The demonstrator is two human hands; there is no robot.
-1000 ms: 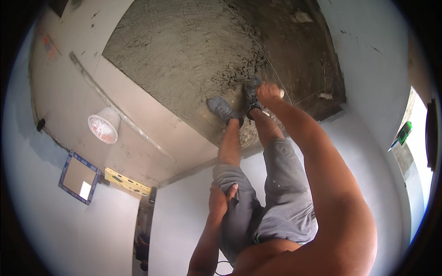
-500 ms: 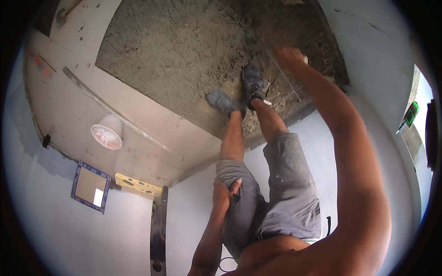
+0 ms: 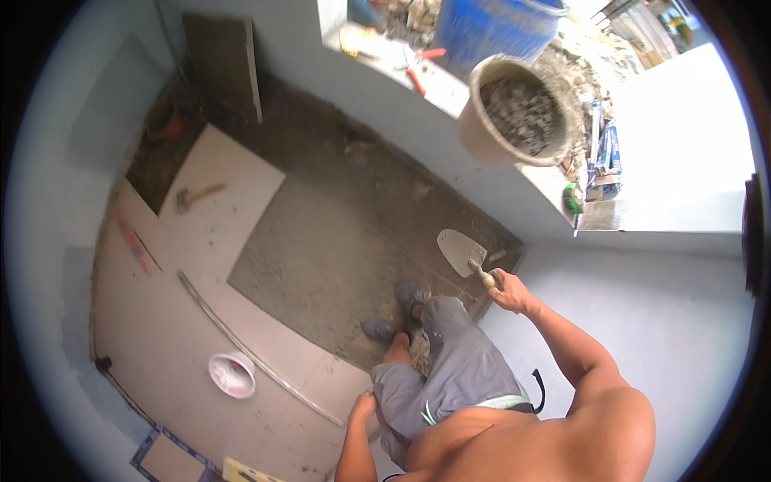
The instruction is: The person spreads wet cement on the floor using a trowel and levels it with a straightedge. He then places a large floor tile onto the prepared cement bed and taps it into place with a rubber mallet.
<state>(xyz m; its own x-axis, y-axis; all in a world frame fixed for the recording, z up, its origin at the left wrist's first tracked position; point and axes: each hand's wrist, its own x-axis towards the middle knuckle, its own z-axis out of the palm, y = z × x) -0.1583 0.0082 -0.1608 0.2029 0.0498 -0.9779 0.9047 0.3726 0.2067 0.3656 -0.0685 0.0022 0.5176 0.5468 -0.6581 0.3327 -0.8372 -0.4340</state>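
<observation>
My right hand [image 3: 507, 291] is closed around the handle of a pointed trowel [image 3: 461, 251], its pale blade held above the floor by the wall corner. Mortar clings to the metal neck beside the handle. At the side of my thigh, my left hand [image 3: 363, 406] is closed on the leg of my grey shorts [image 3: 401, 390]. Wet grey mortar [image 3: 313, 249] is spread over the floor in front of me, with large pale tiles [image 3: 297, 361] along its left. My shoes [image 3: 385, 328] stand at the mortar's near edge.
A bucket of mortar [image 3: 477, 128] sits on the ledge, near red-handled pliers [image 3: 415, 71] and a blue drum [image 3: 490, 32]. On the tiles lie a hammer [image 3: 201, 195], a long metal straightedge [image 3: 241, 345] and a white bucket [image 3: 227, 374]. A tile [image 3: 221, 64] leans on the far wall.
My view has risen and shifted, bringing the ledge and mortar bucket into sight. My right hand has come up from the floor with the trowel, now plainly visible. My left hand stays at my shorts.
</observation>
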